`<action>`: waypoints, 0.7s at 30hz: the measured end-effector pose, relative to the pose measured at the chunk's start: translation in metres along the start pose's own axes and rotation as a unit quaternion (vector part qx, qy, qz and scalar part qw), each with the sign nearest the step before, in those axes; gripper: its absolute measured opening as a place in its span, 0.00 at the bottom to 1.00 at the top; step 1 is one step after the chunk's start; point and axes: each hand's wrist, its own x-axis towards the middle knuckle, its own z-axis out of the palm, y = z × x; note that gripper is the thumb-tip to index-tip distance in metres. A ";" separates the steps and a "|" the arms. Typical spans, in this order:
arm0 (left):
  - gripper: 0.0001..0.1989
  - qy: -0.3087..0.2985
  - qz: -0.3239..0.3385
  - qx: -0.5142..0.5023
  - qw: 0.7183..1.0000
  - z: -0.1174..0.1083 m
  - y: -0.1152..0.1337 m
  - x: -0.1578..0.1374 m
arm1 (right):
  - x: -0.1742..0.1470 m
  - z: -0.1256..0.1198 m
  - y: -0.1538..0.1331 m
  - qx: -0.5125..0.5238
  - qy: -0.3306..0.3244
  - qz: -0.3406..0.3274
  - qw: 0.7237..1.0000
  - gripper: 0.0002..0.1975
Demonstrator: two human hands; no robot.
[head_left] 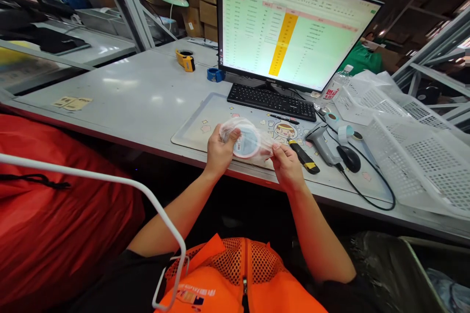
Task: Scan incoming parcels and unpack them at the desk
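Note:
A round, flat, pale blue item with a white rim and a small printed label [245,141] lies inside a clear plastic bag [265,143]. My left hand [221,149] is closed on the left side of the bagged item, with the thumb over its face. Between the thumb and fingers of my right hand [288,166] the gathered right end of the bag is pinched. Both hands hold it just above the front edge of a patterned desk mat [198,129]. Close by my right hand lies a black and yellow box cutter [304,156].
A barcode scanner [325,144], mouse [348,158] and pen [284,119] lie on the right. Behind stand a keyboard [271,101] and monitor [290,24]. White plastic baskets [422,156] fill the right side. Yellow [185,60] and blue [215,75] tape rolls sit further back.

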 end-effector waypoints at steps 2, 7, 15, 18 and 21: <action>0.25 0.030 0.021 0.027 0.999 -0.001 0.004 -0.002 | -0.002 0.000 0.003 0.012 -0.008 -0.013 1.000 0.18; 0.29 0.100 0.042 0.047 0.993 0.006 0.007 -0.010 | -0.006 0.006 0.005 0.006 -0.044 0.025 0.999 0.21; 0.19 0.149 -0.014 -0.184 0.971 0.002 -0.004 0.018 | 0.010 -0.003 0.019 0.010 0.022 0.042 0.999 0.29; 0.11 0.117 0.073 -0.137 0.981 -0.030 -0.001 0.037 | 0.014 -0.022 0.017 0.002 0.080 0.018 0.997 0.30; 0.25 -0.015 0.062 -0.059 0.996 -0.048 0.002 0.039 | 0.014 -0.032 0.007 -0.025 0.085 -0.005 0.996 0.30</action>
